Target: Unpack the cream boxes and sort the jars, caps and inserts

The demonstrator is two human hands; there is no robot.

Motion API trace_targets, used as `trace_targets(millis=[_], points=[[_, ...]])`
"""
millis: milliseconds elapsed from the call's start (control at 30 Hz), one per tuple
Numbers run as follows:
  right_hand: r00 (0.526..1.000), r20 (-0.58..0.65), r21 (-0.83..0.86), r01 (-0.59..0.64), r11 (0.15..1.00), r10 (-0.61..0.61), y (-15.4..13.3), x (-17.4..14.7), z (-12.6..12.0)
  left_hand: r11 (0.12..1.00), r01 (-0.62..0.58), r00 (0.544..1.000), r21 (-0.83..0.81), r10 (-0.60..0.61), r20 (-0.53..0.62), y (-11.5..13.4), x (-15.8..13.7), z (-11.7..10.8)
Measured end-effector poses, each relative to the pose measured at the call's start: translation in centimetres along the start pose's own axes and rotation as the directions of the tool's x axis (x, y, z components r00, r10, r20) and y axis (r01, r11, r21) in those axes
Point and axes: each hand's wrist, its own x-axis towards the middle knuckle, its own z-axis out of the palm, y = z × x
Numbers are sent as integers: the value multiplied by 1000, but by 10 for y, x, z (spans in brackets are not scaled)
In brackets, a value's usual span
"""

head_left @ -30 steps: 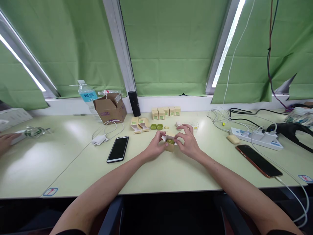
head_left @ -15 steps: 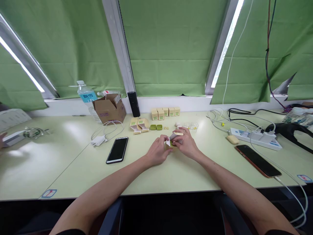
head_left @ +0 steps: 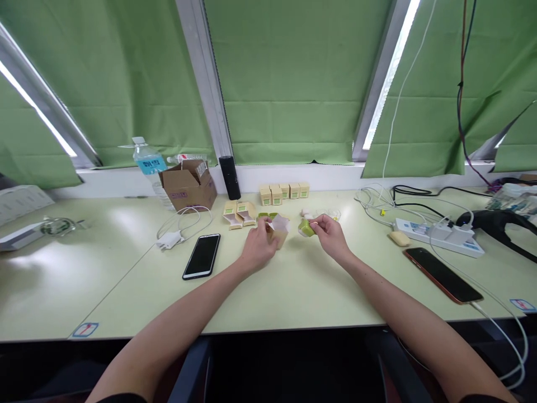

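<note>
My left hand [head_left: 259,245] is closed around a small tan carton [head_left: 278,232], whose pale flaps stand open. Apart from it, to the right, my right hand [head_left: 331,238] pinches a small green container [head_left: 306,227] above the table. Behind my left hand, a pair of green containers [head_left: 267,216] is partly covered. Two opened tan cartons [head_left: 239,215] lie to the left of these. Several closed tan boxes [head_left: 285,193] stand in a row at the back. Small clear and whitish pieces [head_left: 308,214] lie behind my right hand.
A phone [head_left: 202,256], a white charger [head_left: 169,240] and a cardboard box [head_left: 188,187] are on the left, near a black cylinder [head_left: 229,177]. On the right lie a power strip [head_left: 438,238], a second phone [head_left: 443,275], loose cables and a beige object [head_left: 399,239].
My hands have moved apart. The green container has come out of the carton in my right hand, while my left hand has shifted left with the carton. A hand at the far left edge is gone.
</note>
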Motion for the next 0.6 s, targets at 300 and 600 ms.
trace_targets(millis=[300, 600], points=[[985, 165, -316, 2, 949, 53, 11, -2, -2, 954, 31, 999, -299, -37, -16, -14, 8, 7], [946, 293, 253, -220, 942, 142, -11, -5, 0, 931, -356, 931, -80, 347, -115, -16, -1, 13]])
